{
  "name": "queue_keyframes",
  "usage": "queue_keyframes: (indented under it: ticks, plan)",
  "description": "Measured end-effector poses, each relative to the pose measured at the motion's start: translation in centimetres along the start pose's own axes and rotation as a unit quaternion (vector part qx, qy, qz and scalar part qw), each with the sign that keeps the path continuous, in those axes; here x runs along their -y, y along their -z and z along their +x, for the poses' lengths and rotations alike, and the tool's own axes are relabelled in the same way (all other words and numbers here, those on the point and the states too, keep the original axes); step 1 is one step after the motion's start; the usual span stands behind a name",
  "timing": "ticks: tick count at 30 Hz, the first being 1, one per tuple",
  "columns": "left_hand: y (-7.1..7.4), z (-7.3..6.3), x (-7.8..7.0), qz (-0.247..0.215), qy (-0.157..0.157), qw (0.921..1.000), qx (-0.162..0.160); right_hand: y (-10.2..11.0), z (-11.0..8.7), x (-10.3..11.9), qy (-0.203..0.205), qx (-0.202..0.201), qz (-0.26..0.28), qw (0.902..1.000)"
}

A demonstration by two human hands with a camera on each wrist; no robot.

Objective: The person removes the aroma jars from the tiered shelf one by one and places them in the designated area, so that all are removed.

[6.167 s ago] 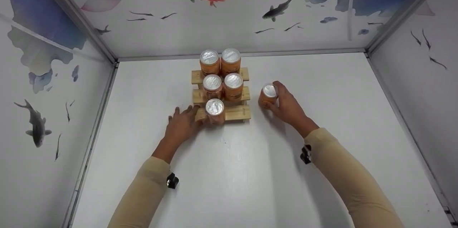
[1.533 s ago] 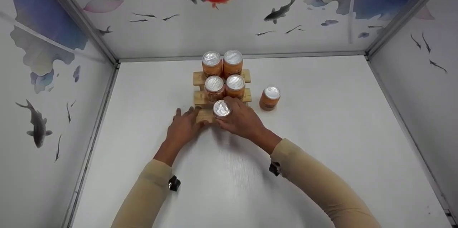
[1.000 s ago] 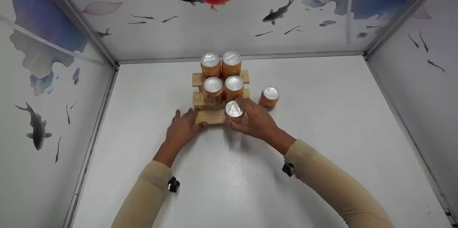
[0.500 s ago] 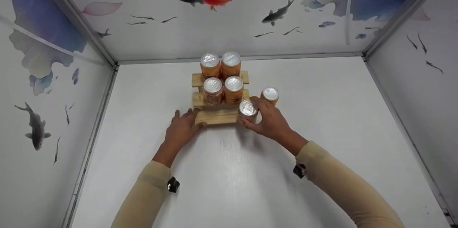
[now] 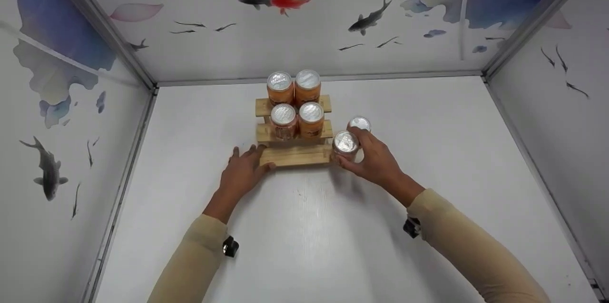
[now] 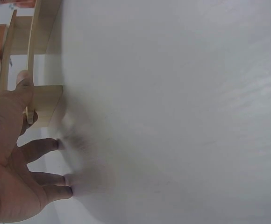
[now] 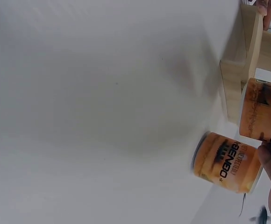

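The right hand [image 5: 376,162] holds in its fingers [image 5: 364,137] one orange can [image 5: 345,142], at four o'clock of the wooden rack [image 5: 297,156]; the left hand [image 5: 241,173] pinches this rack at eight o'clock.

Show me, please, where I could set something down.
The white table is bare between the sleeves, right hand to right wall, and left hand to left wall; so is the rack's bottom step between the hands. It is crowded on the upper steps, under four cans, and right of the rack, around the held can and standing can.
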State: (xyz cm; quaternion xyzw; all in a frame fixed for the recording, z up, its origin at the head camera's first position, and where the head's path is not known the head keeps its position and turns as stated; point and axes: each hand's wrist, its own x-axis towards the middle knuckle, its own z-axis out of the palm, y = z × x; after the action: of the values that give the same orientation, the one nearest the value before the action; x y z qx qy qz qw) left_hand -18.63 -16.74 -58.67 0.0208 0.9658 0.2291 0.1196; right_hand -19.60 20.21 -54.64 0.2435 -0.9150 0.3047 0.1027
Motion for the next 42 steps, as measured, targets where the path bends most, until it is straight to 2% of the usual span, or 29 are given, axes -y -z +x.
queue_keyframes:
  ticks: [9, 22, 32, 42]
  plan:
    - [0.0, 0.0, -0.1, 0.003, 0.008, 1.0000, 0.005, 1.0, -0.8, -1.4, -0.029, 0.006, -0.002, 0.9996]
    - [0.1, -0.3, 0.2, -0.003, -0.002, 1.0000, 0.002, 1.9, -2.2, -4.2, -0.029, -0.011, -0.023, 0.9992]
    - [0.2, -0.3, -0.1, -0.012, 0.007, 0.9999, 0.007, 2.8, -2.5, -6.0, -0.079, -0.007, -0.028, 0.9964]
    - [0.1, -0.1, 0.0, -0.008, 0.002, 1.0000, 0.004, 3.1, -1.5, -7.9, -0.121, -0.027, -0.020, 0.9921]
